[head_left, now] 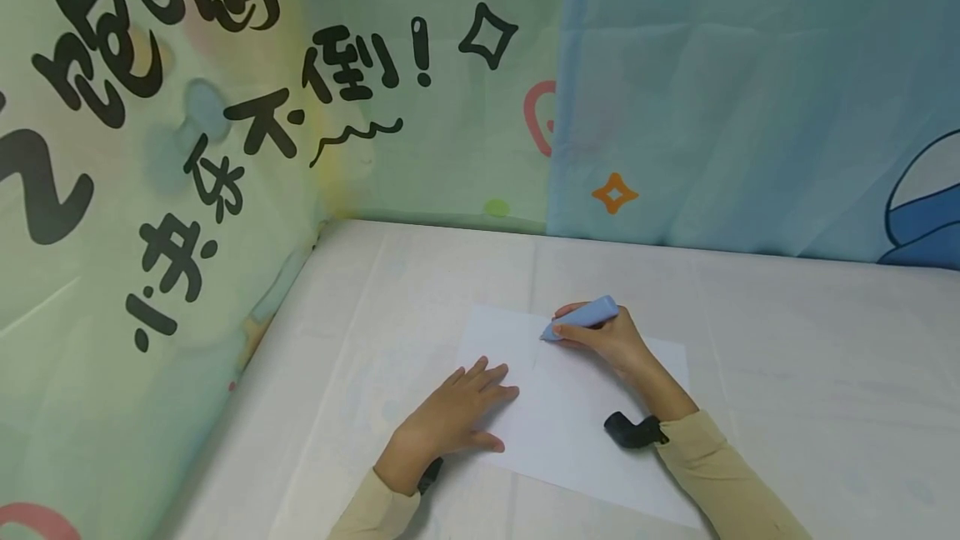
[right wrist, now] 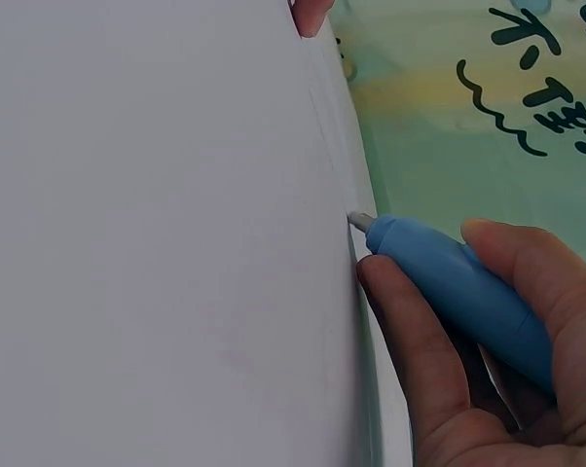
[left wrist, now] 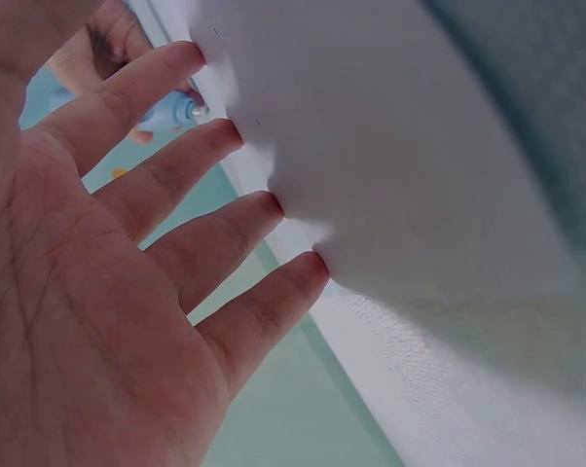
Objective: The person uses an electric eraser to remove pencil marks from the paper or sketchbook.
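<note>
A sheet of white paper (head_left: 577, 432) lies on the white-covered table. My right hand (head_left: 600, 336) holds a thick light-blue pen (right wrist: 458, 282) between thumb and fingers. Its narrow grey tip meets the paper in the upper part of the sheet, and the pen's body slants up to the right in the head view. On the left part of the sheet, my left hand (head_left: 457, 411) rests with its fingers spread. The left wrist view shows its fingertips (left wrist: 308, 268) touching the paper, and small dark specks on the sheet.
The white table cover (head_left: 390, 307) extends around the sheet. A printed green curtain (head_left: 450, 157) with black lettering stands at the left and back, and a blue curtain (head_left: 735, 123) at the back right. A black wrist device (head_left: 633, 430) sits at the right cuff.
</note>
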